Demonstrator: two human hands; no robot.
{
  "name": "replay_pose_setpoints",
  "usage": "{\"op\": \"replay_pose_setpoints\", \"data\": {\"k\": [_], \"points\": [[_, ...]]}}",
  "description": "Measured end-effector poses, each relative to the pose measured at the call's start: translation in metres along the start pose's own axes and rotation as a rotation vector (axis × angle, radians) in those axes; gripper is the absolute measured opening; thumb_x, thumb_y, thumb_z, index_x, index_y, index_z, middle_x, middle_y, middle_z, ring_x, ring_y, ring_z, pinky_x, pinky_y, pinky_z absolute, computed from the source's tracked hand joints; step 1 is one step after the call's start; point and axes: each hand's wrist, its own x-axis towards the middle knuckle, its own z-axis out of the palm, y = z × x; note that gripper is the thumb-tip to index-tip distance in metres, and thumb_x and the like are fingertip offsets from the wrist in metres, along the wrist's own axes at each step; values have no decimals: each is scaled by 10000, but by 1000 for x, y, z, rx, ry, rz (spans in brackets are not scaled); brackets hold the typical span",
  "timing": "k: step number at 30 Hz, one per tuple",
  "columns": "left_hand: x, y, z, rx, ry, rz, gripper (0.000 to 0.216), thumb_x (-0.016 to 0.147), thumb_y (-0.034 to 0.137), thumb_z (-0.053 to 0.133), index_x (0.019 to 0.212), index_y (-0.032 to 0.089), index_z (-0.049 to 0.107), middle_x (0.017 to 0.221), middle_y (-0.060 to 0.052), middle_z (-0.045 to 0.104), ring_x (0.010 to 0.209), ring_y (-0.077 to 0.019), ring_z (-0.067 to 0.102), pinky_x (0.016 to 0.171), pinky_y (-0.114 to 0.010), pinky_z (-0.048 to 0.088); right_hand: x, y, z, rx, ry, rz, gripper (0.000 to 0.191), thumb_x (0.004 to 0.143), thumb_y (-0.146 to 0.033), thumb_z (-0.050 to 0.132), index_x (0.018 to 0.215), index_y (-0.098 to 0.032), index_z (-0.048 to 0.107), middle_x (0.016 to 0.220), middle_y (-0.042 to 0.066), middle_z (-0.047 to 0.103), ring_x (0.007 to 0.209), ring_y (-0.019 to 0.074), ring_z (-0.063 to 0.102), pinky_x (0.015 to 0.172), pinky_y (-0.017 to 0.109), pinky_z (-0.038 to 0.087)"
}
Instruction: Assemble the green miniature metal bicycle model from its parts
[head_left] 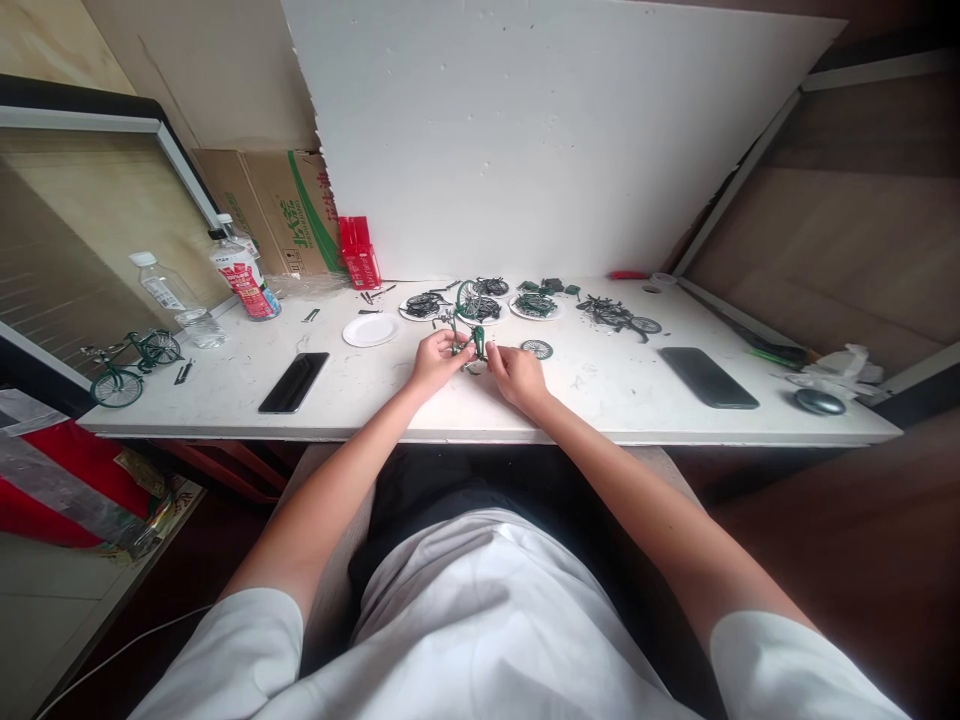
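Note:
My left hand point(437, 364) grips a partly built green model bicycle point(480, 342) over the near middle of the table. Its single visible wheel points up and away from me. Close on the right is my right hand point(521, 376), its fingers curled in a pinch beside the bicycle's green part. Whatever lies between those fingertips is too small to make out. A loose spoked wheel point(537, 349) lies flat just beyond my right hand. Behind the hands, paper plates point(553, 312) hold dark and green bicycle parts.
A bare paper plate point(371, 330) and a phone point(295, 383) lie left. Further left stand a finished green model bicycle point(120, 365) and bottles point(246, 278). More wheels point(619, 318), a second dark phone point(708, 377) and a mouse point(819, 401) lie right. A white board point(540, 140) backs the table.

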Motion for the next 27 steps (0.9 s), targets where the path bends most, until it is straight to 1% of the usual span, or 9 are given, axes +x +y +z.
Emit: {"op": "replay_pose_setpoints", "data": {"k": [1,4,6,7,11,18,23,27], "points": [[0,0,0,-4,2,1,498,698,469,963,989,165,697,1021,-107,796,837,-223,805,807,-356,666,0,0,0,-5,14,4,575,1121,-547,344,737,-224,623,748,89,721,664,221,623,624,327,311],[0,2,0,-14,3,-5,499,694,466,966,987,166,694,1014,-105,797,830,-223,808,808,-349,663,0,0,1,-21,48,12,368,1060,-476,495,820,-225,616,792,72,726,687,217,619,622,321,313],[-1,3,1,-12,5,-10,500,694,465,967,985,166,691,1008,-104,796,825,-220,808,796,-337,659,1,1,3,-19,53,10,275,1028,-428,537,861,-224,614,817,65,729,701,213,621,629,317,327],[-1,3,1,-9,7,-11,501,695,466,967,986,166,690,1006,-104,795,821,-219,807,788,-332,658,1,2,4,-16,53,7,261,1023,-419,536,870,-223,612,821,64,728,703,212,620,631,317,330],[-1,4,1,-9,12,-20,507,690,472,968,983,166,690,989,-97,795,810,-218,807,774,-329,656,2,4,6,-23,47,-5,300,1041,-436,508,848,-225,598,802,68,714,695,211,611,629,319,325],[-2,6,3,-28,9,-26,531,666,483,980,972,162,687,985,-101,801,799,-224,807,753,-327,655,1,1,2,-51,10,-13,466,1100,-478,420,732,-230,562,706,80,673,647,210,574,610,333,273],[-2,5,2,-17,2,-15,518,693,495,963,985,167,688,1008,-103,798,811,-224,805,772,-345,663,0,-1,0,-30,-3,-12,502,1121,-497,364,739,-234,555,731,87,691,654,214,579,612,331,268],[-1,2,1,-19,-5,-9,502,708,483,958,996,168,693,1012,-107,795,821,-230,806,790,-360,664,1,-1,0,-27,4,-4,486,1126,-492,355,749,-238,527,749,85,696,648,213,575,617,333,265]]}}
